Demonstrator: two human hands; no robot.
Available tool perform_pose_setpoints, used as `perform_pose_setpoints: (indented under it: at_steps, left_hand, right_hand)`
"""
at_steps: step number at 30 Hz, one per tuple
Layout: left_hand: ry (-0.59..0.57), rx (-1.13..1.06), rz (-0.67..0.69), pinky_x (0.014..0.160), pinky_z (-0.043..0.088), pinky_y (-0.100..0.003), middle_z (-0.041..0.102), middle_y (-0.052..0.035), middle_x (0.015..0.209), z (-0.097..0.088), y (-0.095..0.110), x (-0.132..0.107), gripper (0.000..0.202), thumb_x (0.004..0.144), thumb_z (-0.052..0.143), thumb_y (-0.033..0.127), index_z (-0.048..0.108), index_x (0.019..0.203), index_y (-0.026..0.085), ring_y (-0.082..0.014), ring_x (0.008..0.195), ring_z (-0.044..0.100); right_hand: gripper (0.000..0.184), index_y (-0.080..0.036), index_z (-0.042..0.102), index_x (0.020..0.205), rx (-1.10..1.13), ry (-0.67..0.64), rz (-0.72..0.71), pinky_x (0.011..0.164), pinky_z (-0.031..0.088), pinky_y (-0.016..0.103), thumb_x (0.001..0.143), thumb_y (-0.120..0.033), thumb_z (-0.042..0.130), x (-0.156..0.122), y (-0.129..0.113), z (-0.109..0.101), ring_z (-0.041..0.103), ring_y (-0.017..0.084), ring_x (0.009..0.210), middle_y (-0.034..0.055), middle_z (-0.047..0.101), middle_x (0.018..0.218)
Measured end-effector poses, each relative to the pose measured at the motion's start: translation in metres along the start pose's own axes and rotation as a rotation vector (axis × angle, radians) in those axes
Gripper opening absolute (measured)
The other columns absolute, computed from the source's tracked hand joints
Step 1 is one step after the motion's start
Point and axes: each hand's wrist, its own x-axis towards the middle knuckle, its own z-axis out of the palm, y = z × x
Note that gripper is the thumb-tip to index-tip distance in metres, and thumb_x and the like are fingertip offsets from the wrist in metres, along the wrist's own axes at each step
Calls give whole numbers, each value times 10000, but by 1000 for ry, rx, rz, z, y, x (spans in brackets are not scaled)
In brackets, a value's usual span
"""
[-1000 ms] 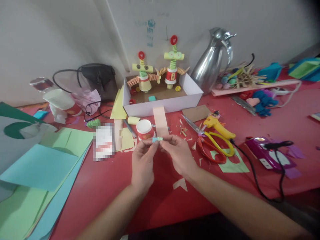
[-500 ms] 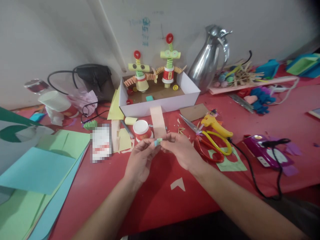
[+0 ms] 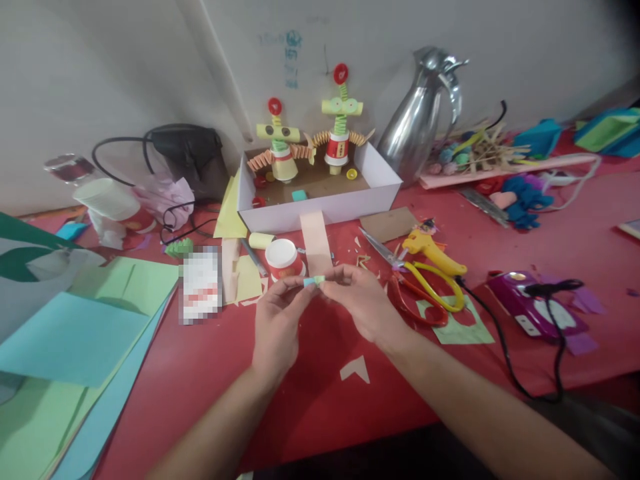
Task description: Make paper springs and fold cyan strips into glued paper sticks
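- Head view, at the centre: the left hand (image 3: 277,327) pinches the blue end of a small blue-and-green strip (image 3: 314,281), which looks like paper, between thumb and fingers.
- The right hand (image 3: 367,303) grips the green end of this strip with its fingertips; the two hands almost meet.
- The strip is held over the near side of the red table (image 3: 200,400), in front of a red-and-white round paper cup (image 3: 283,260) with its white face up.
- A flat pale-pink paper strip (image 3: 316,239) reaches from near the fingers to the front wall of a white open cardboard box (image 3: 320,215).
- Two paper robot figures, one with a cream body (image 3: 284,165) and one with a red-and-white body (image 3: 337,150), stand upright in the box.
- Right of the hands, open scissors with red and yellow handles (image 3: 440,290) lie beside a yellow glue gun (image 3: 435,252).
- A white V-notched paper scrap (image 3: 356,371) lies below the right hand.
- Green and blue paper sheets (image 3: 75,337) overlap at far left.
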Motion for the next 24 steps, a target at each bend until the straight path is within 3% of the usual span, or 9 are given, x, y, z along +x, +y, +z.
perform_pose_setpoints:
  at_steps: [7, 16, 24]
  left_hand:
    - [44, 48, 63, 784, 515, -228, 697, 0, 788, 3, 0, -3, 89, 756, 770, 241, 718, 779, 174, -104, 770, 634]
    - [65, 11, 67, 789, 510, -220, 700, -3, 779, 11, -3, -7, 87, 754, 767, 224, 709, 767, 162, -97, 766, 638]
    - [184, 125, 41, 733, 484, -227, 675, 3, 722, 11, -1, -5, 128, 723, 772, 253, 690, 739, 156, -101, 710, 607]
  right_hand:
    - [183, -186, 658, 773, -133, 1, -96, 695, 513, 287, 601, -217, 712, -7, 4, 0, 621, 141, 730, -1, 672, 762]
    - [171, -189, 649, 780, -145, 11, -146, 671, 524, 294, 623, -229, 703, -8, 4, -1, 632, 148, 700, -3, 669, 741]
    - [172, -205, 633, 807, -250, 58, -279, 667, 549, 304, 670, -250, 727, -16, 4, 1, 675, 173, 707, 13, 708, 767]
